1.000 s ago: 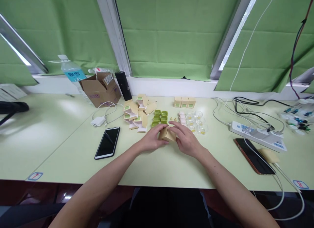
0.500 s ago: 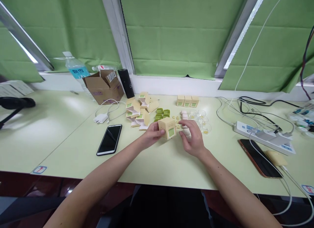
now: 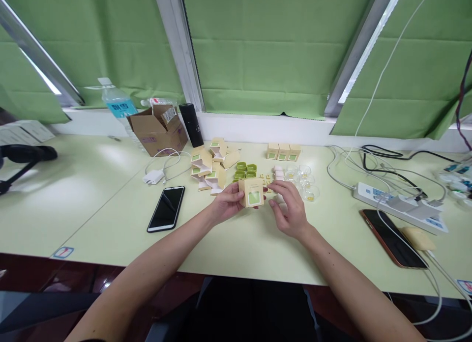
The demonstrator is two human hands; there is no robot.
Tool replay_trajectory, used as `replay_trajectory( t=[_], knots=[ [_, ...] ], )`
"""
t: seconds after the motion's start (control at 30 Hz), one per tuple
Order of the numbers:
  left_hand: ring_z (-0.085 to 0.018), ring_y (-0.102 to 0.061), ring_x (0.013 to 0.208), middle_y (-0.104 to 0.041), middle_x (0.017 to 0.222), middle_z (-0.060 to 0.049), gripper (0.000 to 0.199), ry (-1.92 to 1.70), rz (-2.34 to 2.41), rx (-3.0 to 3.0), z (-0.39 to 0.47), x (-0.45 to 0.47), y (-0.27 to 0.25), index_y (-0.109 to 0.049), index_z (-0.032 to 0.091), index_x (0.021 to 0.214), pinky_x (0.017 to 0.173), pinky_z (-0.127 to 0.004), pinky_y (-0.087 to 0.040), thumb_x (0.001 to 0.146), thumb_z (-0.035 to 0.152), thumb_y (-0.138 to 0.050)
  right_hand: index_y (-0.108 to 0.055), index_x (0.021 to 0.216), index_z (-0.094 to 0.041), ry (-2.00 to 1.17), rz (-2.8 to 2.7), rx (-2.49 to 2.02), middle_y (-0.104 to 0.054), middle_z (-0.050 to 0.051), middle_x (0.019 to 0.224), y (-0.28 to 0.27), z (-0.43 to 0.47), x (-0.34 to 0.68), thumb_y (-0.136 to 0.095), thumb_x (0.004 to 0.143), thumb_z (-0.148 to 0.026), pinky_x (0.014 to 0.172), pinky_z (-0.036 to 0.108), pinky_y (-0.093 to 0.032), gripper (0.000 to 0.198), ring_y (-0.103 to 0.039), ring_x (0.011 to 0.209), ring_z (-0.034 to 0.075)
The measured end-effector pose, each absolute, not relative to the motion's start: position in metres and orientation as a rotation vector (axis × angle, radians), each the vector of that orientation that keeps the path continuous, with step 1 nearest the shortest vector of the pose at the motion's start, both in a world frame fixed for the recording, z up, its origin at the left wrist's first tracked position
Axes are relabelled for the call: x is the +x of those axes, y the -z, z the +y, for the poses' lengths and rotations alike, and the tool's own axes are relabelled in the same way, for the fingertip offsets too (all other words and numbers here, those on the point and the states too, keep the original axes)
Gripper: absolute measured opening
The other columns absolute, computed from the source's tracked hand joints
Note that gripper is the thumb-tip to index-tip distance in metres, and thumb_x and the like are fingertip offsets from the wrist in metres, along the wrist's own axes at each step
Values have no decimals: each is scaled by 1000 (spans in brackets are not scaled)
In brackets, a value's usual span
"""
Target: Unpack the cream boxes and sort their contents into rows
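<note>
A small tan cardboard box with a green square window rests in my left hand, which grips it from its left side just above the table. To the right of the box, my right hand is apart from it, thumb and fingers spread with nothing between them. Several green square containers lie just behind the box. Tiny yellow pieces, pale pink pieces and clear round cups sit behind my right hand, which partly hides some of them. Unfolded tan boxes are heaped behind my left hand.
Three closed tan boxes stand in a row at the back. A phone, a charger, a brown carton and a black bottle are on the left. A power strip and another phone lie right, among cables.
The tan box has turned in my left hand, so its windowed side now faces me more squarely. My right hand stays beside it, nearly unmoved. The camera view has shifted slightly.
</note>
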State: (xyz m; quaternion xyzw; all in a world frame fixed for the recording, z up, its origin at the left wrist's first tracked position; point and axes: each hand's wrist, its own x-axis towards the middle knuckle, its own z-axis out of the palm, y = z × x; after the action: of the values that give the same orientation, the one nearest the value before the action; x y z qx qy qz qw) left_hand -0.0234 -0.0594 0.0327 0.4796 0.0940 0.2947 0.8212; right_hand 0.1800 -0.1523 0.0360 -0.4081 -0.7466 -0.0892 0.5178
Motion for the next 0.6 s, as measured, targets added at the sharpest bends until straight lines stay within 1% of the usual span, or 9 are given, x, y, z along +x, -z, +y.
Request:
replay_trajectory(
  t=[0.23, 0.4, 0.6],
  knots=[
    [-43, -70, 118, -68, 137, -25, 75, -543, 171, 1015, -58, -25, -32, -62, 11, 136, 84, -44, -57, 72, 40, -87, -57, 137, -30, 223, -1807, -968, -69, 12, 116, -33, -152, 179, -54, 95, -16, 89, 54, -58, 45, -68, 108, 32],
    [-44, -68, 122, -64, 141, -27, 75, -516, 152, 1012, -58, -25, -30, -60, 11, 138, 84, -44, -57, 73, 38, -85, -56, 140, -30, 245, -1796, -988, -67, 14, 118, -33, -152, 180, -54, 96, -18, 88, 55, -58, 46, -67, 109, 33],
    [-43, -69, 120, -64, 141, -28, 75, -517, 158, 1024, -57, -26, -30, -60, 10, 139, 85, -45, -57, 73, 38, -84, -55, 140, -29, 246, -1791, -976, -65, 14, 118, -32, -153, 180, -54, 96, -18, 89, 54, -58, 45, -67, 109, 32]
  ],
)
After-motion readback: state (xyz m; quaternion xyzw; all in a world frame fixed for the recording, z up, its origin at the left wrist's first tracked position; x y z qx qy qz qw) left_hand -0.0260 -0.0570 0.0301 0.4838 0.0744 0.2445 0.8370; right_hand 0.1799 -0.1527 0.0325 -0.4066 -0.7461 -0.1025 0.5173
